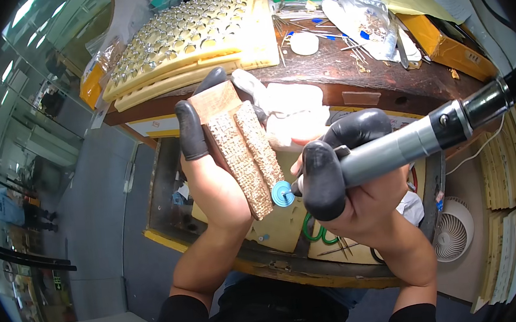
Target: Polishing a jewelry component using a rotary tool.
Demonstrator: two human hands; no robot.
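My left hand [211,187], with black finger covers on its thumb and fingertips, grips a brown wooden block [218,99]. Along the block's length run two rough, gold-brown textured strips [238,163], with a dark groove between them. My right hand [371,203] is closed round a grey rotary handpiece [393,148], its thumb and forefinger also in black covers. At the handpiece's tip sits a small round blue disc [282,194], beside the lower end of the right-hand strip. Whether disc and strip touch, I cannot tell. White cloth or padding [293,105] lies behind the block.
A worn wooden bench [324,74] carries yellow boards [190,40] covered in shiny round pieces, a white round lid [304,43], and scattered burs. Below, an open drawer [268,265] holds green-handled scissors [318,233]. A white fan [453,229] stands at right.
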